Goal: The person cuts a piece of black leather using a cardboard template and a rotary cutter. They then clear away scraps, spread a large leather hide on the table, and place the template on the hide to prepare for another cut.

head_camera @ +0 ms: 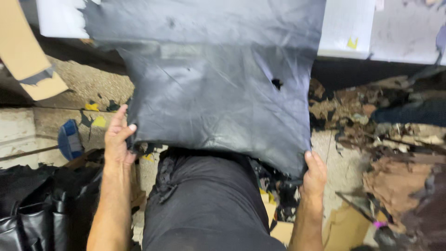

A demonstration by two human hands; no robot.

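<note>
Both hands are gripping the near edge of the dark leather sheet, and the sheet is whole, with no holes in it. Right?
Not quite. The head view shows the left hand and right hand gripping the near edge of the dark leather sheet, but the sheet has a hole near its right side.

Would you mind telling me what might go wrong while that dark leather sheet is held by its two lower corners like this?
1. The dark leather sheet already has a small hole; pulling it taut between the left hand and right hand might tear it further.
2. Each hand pinches only an edge, so a corner could slip free.
3. Brown leather scraps litter the floor, so a dropped sheet could pick up dirt.
</note>
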